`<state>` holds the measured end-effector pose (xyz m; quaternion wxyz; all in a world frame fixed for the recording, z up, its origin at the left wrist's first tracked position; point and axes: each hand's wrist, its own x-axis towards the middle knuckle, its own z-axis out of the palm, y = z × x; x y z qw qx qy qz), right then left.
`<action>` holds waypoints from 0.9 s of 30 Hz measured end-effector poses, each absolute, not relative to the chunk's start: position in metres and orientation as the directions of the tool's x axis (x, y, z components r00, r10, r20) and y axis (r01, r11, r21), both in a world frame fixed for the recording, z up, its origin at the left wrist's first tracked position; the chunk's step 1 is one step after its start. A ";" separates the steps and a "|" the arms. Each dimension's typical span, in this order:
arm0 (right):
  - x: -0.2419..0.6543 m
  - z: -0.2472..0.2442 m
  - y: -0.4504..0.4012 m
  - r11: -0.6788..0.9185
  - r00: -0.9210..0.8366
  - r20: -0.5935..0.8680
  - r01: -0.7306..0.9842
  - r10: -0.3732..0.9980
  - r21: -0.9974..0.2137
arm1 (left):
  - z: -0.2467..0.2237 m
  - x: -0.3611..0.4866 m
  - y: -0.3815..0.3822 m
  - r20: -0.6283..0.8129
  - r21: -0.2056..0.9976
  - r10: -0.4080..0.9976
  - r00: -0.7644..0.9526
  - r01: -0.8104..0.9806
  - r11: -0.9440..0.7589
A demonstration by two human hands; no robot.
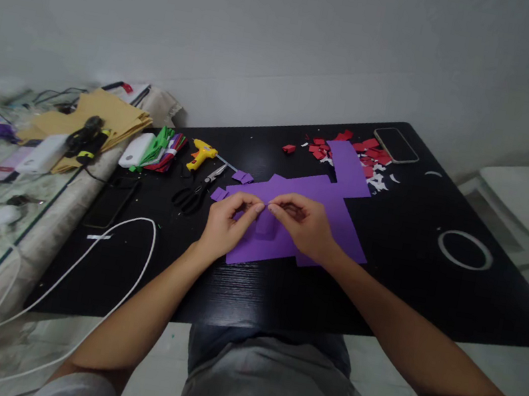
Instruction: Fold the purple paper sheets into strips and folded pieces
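Observation:
Over the purple paper sheets, my left hand and my right hand meet almost fingertip to fingertip. Both are closed in a pinch of thumb and forefinger. Whatever lies between the fingertips is too small to make out against the purple. Just below them a slightly darker purple patch shows; whether it is a loose piece or a shadow I cannot tell. Small purple paper pieces lie beyond my left hand. Black-handled scissors rest to its left, partly opened.
A yellow glue gun lies behind the scissors. Red paper scraps and a phone are at the back right, a tape ring at the right. A white cable loops at the left, near a dark phone.

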<state>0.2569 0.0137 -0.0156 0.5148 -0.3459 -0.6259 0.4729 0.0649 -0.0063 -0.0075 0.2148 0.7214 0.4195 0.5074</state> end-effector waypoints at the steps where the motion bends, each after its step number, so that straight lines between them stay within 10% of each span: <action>1: 0.256 -0.016 0.013 0.322 -0.232 0.325 -0.053 0.917 -0.945 | -0.008 0.065 -0.006 0.548 0.739 0.826 0.136 0.384 -0.553; 27: 0.257 -0.018 0.020 0.125 -0.191 0.151 -0.141 0.970 -0.982 | -0.006 0.066 -0.001 0.347 0.912 0.936 0.063 0.210 -0.352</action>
